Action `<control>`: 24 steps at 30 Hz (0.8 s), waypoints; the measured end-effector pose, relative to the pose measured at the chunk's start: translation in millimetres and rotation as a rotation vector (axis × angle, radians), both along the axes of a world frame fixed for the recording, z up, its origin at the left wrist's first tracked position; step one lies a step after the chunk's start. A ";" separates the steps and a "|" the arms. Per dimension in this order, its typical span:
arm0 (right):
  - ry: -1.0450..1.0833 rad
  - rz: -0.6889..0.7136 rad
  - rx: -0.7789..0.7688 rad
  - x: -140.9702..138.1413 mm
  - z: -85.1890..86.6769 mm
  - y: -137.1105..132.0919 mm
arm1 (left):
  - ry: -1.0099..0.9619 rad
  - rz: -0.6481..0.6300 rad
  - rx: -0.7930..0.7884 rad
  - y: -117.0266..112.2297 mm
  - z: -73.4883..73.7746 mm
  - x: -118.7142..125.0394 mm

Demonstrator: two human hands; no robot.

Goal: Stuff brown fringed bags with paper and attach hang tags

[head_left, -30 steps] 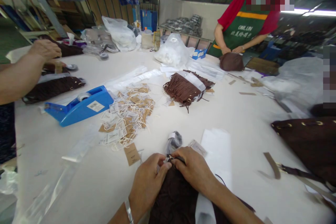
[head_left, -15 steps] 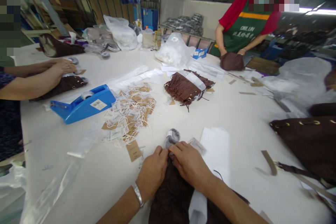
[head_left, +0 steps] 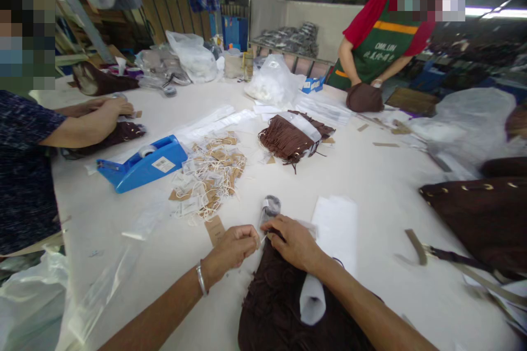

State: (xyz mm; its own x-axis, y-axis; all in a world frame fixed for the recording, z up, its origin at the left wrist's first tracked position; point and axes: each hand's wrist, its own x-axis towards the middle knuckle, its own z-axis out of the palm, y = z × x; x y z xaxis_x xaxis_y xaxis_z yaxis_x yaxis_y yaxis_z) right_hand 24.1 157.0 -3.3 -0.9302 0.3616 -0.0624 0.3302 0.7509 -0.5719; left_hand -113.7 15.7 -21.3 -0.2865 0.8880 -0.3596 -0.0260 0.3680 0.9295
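A dark brown fringed bag (head_left: 272,296) lies in front of me, with a rolled white sheet (head_left: 312,301) on it. My left hand (head_left: 230,249), wearing a silver bangle, is just left of the bag's far end. Its fingers pinch a thin white string (head_left: 264,239) that runs toward the bag. My right hand (head_left: 294,241) is closed on the far end of the bag; its fingertips are partly hidden. Just beyond it lies a grey round piece in clear plastic (head_left: 272,205). A brown card tag (head_left: 214,228) rests beyond my left hand.
A pile of strung tags (head_left: 209,175) lies beside a blue tape dispenser (head_left: 144,164). Another fringed brown bag (head_left: 284,137) is mid-table. White paper (head_left: 335,230) and a brown bag with eyelets (head_left: 481,219) lie right. Two co-workers (head_left: 24,159) handle brown bags.
My left hand has moved left, away from the bag's end and my right hand, with the white string now showing between them. My right hand stays at the bag.
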 end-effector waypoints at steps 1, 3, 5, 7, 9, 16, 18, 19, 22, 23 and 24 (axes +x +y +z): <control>0.001 -0.003 0.000 0.6 0.4 -0.7 | -0.118 0.041 -0.024 -1.4 2.2 -2.4; 0.005 0.003 0.019 1.7 3.4 -3.0 | -0.198 0.138 -0.016 -3.1 6.4 -5.6; 0.022 0.008 0.064 2.4 8.6 -6.1 | -0.173 0.177 0.029 -2.0 10.8 -6.4; 0.045 0.005 0.109 1.8 13.5 -8.7 | -0.143 0.155 0.063 2.1 15.1 -5.3; 0.065 -0.015 0.110 0.5 15.9 -8.7 | -0.125 0.141 0.106 7.8 18.0 -3.1; 0.145 -0.308 -0.400 4.3 5.9 9.6 | -0.055 0.342 0.263 17.8 2.4 15.6; 0.156 -0.343 -0.523 6.6 2.5 12.8 | -0.049 0.264 0.230 20.3 -2.4 22.7; 0.162 -0.350 -0.559 7.4 1.4 13.3 | -0.049 0.239 0.218 22.2 -3.5 25.4; 0.182 -0.364 -0.590 8.5 0.8 12.3 | -0.063 0.255 0.209 28.1 -3.0 28.8; 0.190 -0.372 -0.580 8.7 1.3 11.7 | -0.072 0.269 0.212 29.3 -2.3 28.6; 0.199 -0.381 -0.566 9.0 2.0 11.2 | -0.080 0.281 0.214 29.9 -1.8 28.0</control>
